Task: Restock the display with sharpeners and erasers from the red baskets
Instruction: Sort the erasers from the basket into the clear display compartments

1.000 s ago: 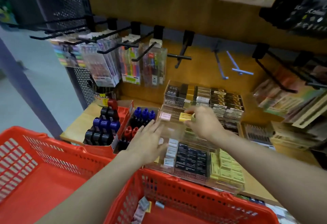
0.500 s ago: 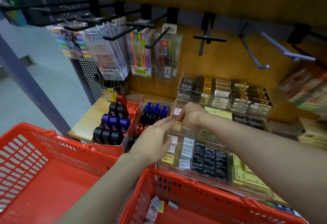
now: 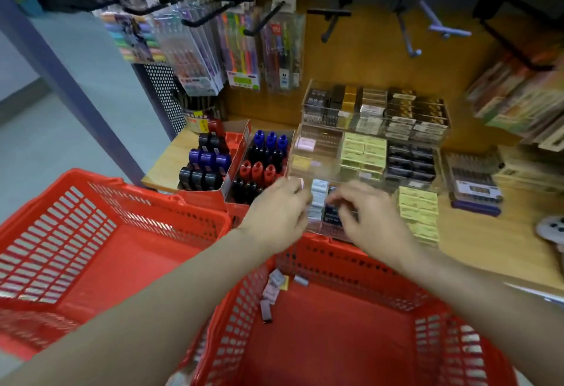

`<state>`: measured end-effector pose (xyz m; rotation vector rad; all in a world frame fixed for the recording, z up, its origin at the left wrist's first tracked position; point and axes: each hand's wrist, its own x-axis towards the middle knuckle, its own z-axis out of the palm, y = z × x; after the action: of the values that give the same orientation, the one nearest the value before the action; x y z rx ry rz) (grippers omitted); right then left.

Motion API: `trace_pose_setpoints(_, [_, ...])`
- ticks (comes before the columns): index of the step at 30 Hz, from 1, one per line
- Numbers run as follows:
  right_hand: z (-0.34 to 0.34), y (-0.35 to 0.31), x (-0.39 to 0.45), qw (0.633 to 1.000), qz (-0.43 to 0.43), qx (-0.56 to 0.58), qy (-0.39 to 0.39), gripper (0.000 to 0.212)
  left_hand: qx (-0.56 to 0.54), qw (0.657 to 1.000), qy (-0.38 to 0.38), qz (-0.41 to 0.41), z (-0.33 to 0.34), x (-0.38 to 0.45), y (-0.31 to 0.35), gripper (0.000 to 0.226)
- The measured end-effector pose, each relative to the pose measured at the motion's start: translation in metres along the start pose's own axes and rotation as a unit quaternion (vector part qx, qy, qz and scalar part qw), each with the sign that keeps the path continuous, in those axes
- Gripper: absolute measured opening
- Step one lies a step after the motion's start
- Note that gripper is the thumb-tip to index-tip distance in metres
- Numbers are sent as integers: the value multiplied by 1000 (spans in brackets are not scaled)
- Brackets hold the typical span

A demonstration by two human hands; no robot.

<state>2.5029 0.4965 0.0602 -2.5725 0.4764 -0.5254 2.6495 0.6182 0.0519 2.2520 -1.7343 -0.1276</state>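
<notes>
A clear tiered display on the wooden shelf holds rows of small erasers: pale yellow, black and light blue. My left hand is at the front row's left end, fingers curled, with a small pale eraser at its fingertips. My right hand hovers over the front row, fingers curled down onto black erasers; blur hides any grip. Two open boxes of black, blue and red sharpeners stand left of the display. Several loose erasers lie in the near red basket.
A second red basket at the left shows nothing inside. Pen packs hang on black hooks above the shelf. More stationery boxes sit to the right, beside bare wooden shelf.
My right hand pulled back from the display's middle tier to the front row. My left hand shifted right and curled its fingers. The camera tilted downward.
</notes>
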Motion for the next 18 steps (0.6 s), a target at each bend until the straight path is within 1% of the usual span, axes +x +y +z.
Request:
trace_pose_setpoints(1, [4, 3, -25, 1000, 16, 8, -15, 29, 10, 999, -43, 1, 4, -12, 8, 17])
trace_pose_setpoints(3, [20, 10, -68, 995, 66, 14, -75, 29, 23, 986, -158, -50, 20, -36, 19, 17])
trace_pose_setpoints(5, [40, 18, -98, 980, 125, 20, -153, 29, 6, 958, -262, -120, 49, -62, 24, 27])
trace_pose_setpoints(6, [51, 21, -109, 971, 152, 26, -181, 29, -20, 940, -302, -159, 67, -75, 25, 31])
trace_pose_setpoints(7, [63, 25, -118, 962, 180, 31, -204, 30, -52, 921, -326, -205, 83, -88, 25, 36])
trace_pose_setpoints(8, [75, 29, -126, 952, 205, 32, -225, 32, -88, 900, -340, -256, 100, -100, 25, 41])
trace_pose_setpoints(10, [99, 36, -135, 934, 239, 26, -265, 40, -123, 872, -362, -306, 132, -122, 24, 54])
trace_pose_setpoints(11, [111, 41, -137, 928, 248, 24, -276, 44, -127, 864, -372, -314, 146, -128, 22, 64])
trace_pose_setpoints(13, [132, 50, -135, 927, 236, 17, -292, 52, -133, 857, -369, -335, 171, -135, 19, 85])
trace_pose_setpoints(14, [143, 55, -133, 929, 218, 11, -299, 56, -123, 858, -364, -342, 181, -134, 15, 90])
trace_pose_setpoints(15, [155, 61, -129, 933, 195, -2, -302, 61, -103, 870, -353, -330, 191, -132, 11, 91])
trace_pose_setpoints(16, [167, 66, -124, 938, 168, -26, -302, 65, -82, 886, -338, -307, 201, -129, 5, 89])
trace_pose_setpoints(18, [192, 72, -116, 940, 112, -91, -309, 69, -52, 906, -304, -290, 221, -126, -5, 82])
